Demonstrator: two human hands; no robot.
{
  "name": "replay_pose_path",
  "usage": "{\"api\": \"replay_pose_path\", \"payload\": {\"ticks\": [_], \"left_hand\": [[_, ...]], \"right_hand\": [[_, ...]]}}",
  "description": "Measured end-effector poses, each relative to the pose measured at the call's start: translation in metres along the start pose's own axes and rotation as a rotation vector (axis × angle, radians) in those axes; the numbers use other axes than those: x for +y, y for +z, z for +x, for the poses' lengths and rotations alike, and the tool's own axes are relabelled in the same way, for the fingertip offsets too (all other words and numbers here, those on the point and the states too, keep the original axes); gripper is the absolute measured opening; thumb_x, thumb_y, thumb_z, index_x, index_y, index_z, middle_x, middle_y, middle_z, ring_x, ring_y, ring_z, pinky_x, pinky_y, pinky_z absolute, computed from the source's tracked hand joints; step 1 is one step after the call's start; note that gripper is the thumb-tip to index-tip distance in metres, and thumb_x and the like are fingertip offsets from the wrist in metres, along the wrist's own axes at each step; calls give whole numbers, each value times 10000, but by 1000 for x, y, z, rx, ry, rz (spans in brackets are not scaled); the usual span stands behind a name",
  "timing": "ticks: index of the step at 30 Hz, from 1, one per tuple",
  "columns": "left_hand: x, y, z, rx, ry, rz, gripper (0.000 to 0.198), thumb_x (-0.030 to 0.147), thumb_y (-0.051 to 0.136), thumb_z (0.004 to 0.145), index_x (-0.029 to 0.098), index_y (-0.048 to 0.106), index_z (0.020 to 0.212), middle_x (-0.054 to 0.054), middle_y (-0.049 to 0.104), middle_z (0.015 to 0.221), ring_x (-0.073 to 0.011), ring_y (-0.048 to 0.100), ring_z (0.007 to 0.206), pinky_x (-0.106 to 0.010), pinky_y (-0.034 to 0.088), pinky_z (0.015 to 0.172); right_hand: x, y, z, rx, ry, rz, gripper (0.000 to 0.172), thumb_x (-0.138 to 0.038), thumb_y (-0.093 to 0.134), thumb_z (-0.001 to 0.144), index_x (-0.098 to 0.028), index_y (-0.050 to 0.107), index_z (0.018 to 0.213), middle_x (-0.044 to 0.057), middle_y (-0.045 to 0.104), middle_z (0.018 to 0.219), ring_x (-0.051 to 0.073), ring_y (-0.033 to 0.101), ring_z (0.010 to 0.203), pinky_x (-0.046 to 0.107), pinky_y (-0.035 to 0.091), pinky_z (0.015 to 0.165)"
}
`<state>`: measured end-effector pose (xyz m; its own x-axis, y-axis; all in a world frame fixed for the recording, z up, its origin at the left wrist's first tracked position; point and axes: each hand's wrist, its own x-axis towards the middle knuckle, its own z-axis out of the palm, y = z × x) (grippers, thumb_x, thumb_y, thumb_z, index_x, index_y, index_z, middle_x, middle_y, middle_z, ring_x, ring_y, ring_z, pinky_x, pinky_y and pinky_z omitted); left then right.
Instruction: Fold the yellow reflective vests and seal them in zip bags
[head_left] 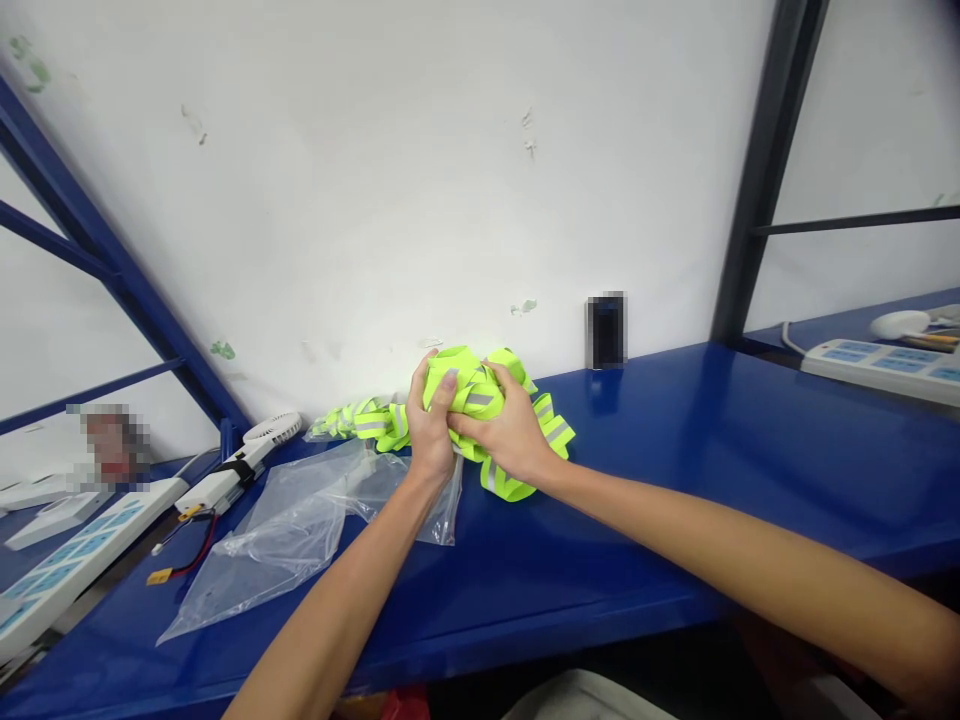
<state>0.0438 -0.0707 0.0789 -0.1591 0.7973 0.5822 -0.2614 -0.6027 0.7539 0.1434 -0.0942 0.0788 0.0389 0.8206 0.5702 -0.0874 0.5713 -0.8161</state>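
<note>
Both hands are wrapped round a bunched heap of neon-yellow reflective strap [476, 385] with silver-grey stripes, above the blue table. My left hand [433, 420] grips its left side, the thumb lying over the front. On the right side, my right hand [510, 420] is closed on the same bundle, its fingers partly hidden behind the folds. Loose loops of the strap hang down below and right of my right hand. More of the yellow strap [367, 420] lies on the table to the left. A clear plastic bag [292, 520] is spread flat beside my left forearm.
On the left lie a white handheld fan [274, 430], a white battery pack [214, 490] with red and black leads, and a white power strip [90, 560]. A dark, blurred-out device [606, 332] stands against the wall. Another power strip [885, 370] is at far right.
</note>
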Motion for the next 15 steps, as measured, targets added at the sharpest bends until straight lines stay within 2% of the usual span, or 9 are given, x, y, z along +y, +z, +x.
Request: {"api": "replay_pose_path", "payload": {"ticks": [4,9,12,15], "left_hand": [[4,-2,1,-51,-41,-80,506,413,695,782,163,580,1207,-75,687,1038,-199,685,905,-286,546,803],[-2,-4,1,-44,-77,-128,383,385,767,723,166,616,999,-37,702,928,-169,687,807,-287,541,776],[-2,-3,0,-23,-63,-111,378,355,798,694,160,610,958,-32,693,879,-153,674,760,-267,544,733],[2,0,-2,5,-24,-35,337,368,775,719,163,604,924,-30,688,868,-156,671,770,-264,541,728]], "right_hand": [[-1,3,3,-46,78,146,479,-274,814,602,-210,616,1034,45,696,1007,251,657,942,379,526,860],[14,2,11,-141,272,492,340,-426,757,710,-204,681,956,49,730,991,241,680,958,377,548,871],[16,-2,16,-195,365,504,335,-445,769,702,-200,693,919,44,741,929,233,694,913,373,558,858],[15,-6,16,-266,390,479,342,-422,769,715,-217,685,975,40,743,934,227,697,924,364,560,851]]}}
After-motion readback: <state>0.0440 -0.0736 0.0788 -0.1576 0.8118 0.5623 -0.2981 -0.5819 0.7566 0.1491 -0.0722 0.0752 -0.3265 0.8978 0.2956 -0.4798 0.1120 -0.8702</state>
